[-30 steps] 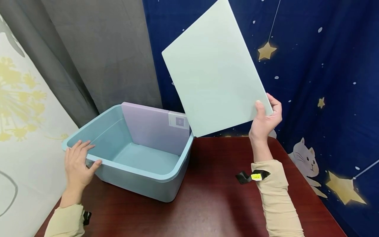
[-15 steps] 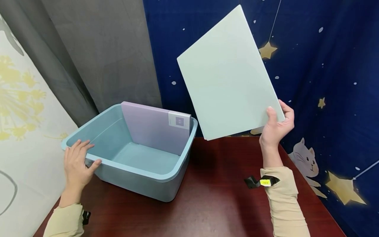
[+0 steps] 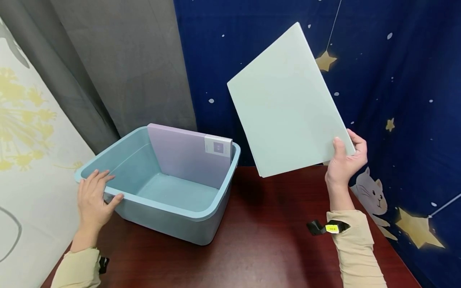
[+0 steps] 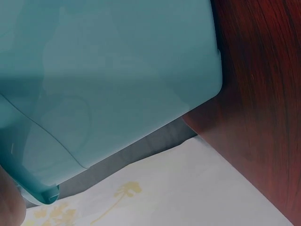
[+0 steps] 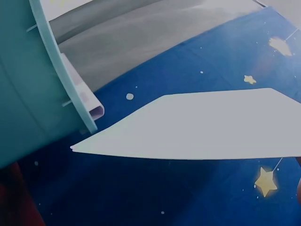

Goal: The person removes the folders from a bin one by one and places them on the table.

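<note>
My right hand point(image 3: 346, 160) holds a pale mint-green flat rectangular sheet-like thing point(image 3: 288, 108) by its lower right corner, thumb on the near face and fingers behind. It is raised and tilted above the back of the table, right of a blue plastic basin point(image 3: 155, 204). Two thin layers show at its pointed corner in the right wrist view. My left hand point(image 3: 94, 198) rests on the basin's near left corner, fingers laid over the rim and thumb along the front. Inside the basin a thin lilac box point(image 3: 183, 156) with a pale label stands against the back wall.
The basin sits on a dark red wooden table point(image 3: 252, 240). Behind hang a grey curtain point(image 3: 137, 60) and a blue curtain point(image 3: 407, 100) printed with stars and a cat. A white cloth point(image 3: 32, 208) with yellow flowers is at the left.
My right hand has moved right and down, carrying the mint-green sheet-like thing away from the basin. The left hand and the basin have stayed in place.
</note>
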Demonstrator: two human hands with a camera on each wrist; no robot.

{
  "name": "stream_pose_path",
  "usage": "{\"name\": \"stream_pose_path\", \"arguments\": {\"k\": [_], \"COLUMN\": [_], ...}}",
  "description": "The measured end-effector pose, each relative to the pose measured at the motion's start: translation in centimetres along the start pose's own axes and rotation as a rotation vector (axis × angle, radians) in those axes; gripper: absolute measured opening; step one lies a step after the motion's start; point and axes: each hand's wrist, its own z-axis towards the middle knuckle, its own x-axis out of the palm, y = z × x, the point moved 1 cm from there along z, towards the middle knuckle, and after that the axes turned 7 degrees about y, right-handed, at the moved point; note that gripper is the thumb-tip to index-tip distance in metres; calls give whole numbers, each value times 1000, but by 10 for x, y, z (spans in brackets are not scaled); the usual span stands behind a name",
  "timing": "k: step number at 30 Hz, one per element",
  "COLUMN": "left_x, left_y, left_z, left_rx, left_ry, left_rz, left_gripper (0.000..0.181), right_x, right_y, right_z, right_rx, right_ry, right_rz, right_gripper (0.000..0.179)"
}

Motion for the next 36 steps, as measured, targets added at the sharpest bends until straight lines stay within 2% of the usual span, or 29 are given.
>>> {"name": "stream_pose_path", "arguments": {"k": [10, 15, 23, 29, 36], "left_x": [-4, -6, -8, -8, -7], "left_y": [-3, -5, -7, -6, -5], "left_z": [0, 2, 2, 1, 1], "left_rx": [-7, -9, -24, -26, -26], "left_ry": [49, 85, 135, 141, 147], "left_rz": [-9, 2, 18, 14, 21], "left_gripper": [89, 86, 86, 86, 86], "right_x": [-23, -34, -45, -50, -63], "right_y": [-4, -5, -4, -1, -9], "right_z": [-5, -8, -15, -22, -29], "right_rx": [-3, -1, 58, 65, 93], "right_ry": [39, 32, 37, 28, 18], "right_rz": [-136, -166, -168, -234, -214], "right_gripper": [25, 25, 27, 27, 27]}}
